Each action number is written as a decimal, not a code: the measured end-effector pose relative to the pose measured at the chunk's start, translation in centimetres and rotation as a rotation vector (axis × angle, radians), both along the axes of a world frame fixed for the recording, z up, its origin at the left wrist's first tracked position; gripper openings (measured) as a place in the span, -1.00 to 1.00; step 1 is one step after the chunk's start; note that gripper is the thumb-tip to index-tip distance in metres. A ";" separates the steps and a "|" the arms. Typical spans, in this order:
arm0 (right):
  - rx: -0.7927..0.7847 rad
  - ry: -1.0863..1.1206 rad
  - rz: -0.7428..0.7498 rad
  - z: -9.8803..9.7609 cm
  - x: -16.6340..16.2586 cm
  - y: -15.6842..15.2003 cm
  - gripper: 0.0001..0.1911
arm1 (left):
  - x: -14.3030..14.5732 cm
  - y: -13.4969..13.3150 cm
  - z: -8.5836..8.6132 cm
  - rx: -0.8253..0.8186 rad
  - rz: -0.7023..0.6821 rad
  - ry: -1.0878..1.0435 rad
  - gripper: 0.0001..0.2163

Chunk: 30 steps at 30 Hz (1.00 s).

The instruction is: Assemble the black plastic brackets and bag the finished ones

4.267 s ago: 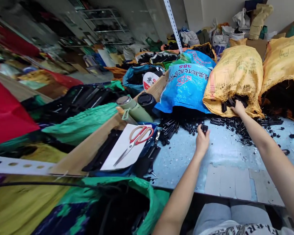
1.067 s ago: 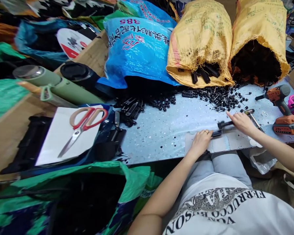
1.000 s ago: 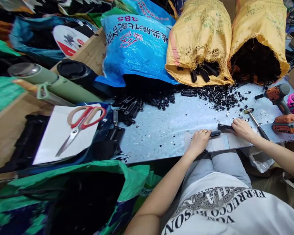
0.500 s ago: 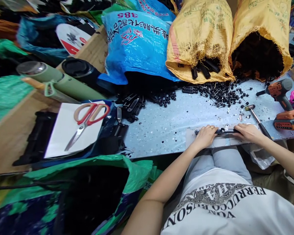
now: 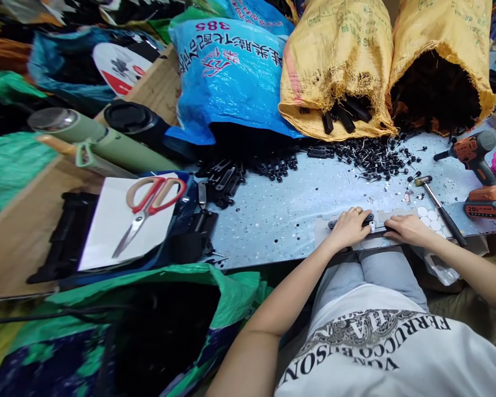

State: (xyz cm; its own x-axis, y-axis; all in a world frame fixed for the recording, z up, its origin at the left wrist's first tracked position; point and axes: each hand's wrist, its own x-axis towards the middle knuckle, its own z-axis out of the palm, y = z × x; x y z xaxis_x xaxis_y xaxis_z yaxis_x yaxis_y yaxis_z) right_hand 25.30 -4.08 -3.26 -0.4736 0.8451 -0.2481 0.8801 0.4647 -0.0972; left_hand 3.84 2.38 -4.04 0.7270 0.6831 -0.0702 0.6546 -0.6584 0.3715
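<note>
Near the front edge of the table, my left hand is closed over a slim black plastic part. One rounded end of it sticks out to the left and another bit shows past my fingertips. My right hand is just to the right, palm down, fingers bent and pressed together. Something small and dark shows at its fingertips, too hidden to name. Beneath both hands lies a pale flat sheet. White round stickers show beside my right hand.
A hammer and an orange cordless drill lie to the right. Small black-headed screws are heaped behind. Blue and yellow sacks line the back. Scissors rest on white paper at left, near a green flask.
My right hand has moved slightly left, nearer my left hand, and round white stickers are now visible beside it. The black part no longer shows stretching between both hands.
</note>
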 end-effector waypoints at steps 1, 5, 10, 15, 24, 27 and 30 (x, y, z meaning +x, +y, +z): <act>0.002 -0.004 -0.015 -0.1 -0.3 0.0 -0.65 | -0.1 0.0 0.0 -0.009 -0.007 -0.014 -0.61; 0.043 -0.032 -0.036 0.6 -1.1 -0.3 -0.59 | -0.5 -0.2 -0.3 0.011 -0.061 -0.089 -0.43; 0.176 -0.093 0.019 2.7 -2.0 -0.7 -0.64 | -1.2 -0.6 -1.3 0.049 0.013 -0.188 -0.52; 0.207 -0.115 0.095 4.4 -2.5 0.2 -0.68 | -1.5 -0.9 -2.1 0.085 0.031 -0.280 -0.61; 0.226 0.074 0.008 -0.5 0.3 0.9 -0.61 | 1.0 2.3 -0.9 -0.073 -0.074 -0.115 -0.54; 0.221 0.174 -0.055 -2.4 1.6 0.6 -0.62 | 3.4 6.6 -0.3 0.005 0.014 -0.157 -0.66; 0.243 0.236 -0.132 -2.8 3.0 1.6 -0.64 | 5.9 10.6 -0.1 0.066 0.105 -0.077 -0.72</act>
State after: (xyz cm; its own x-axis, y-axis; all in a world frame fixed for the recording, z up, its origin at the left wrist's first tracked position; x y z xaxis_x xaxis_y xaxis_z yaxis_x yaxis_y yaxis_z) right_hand 28.30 -2.43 -6.07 -0.3767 0.9237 0.0702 0.9006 0.3829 -0.2056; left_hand 9.78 12.97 -4.18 0.6527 0.7570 0.0306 0.6924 -0.6124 0.3815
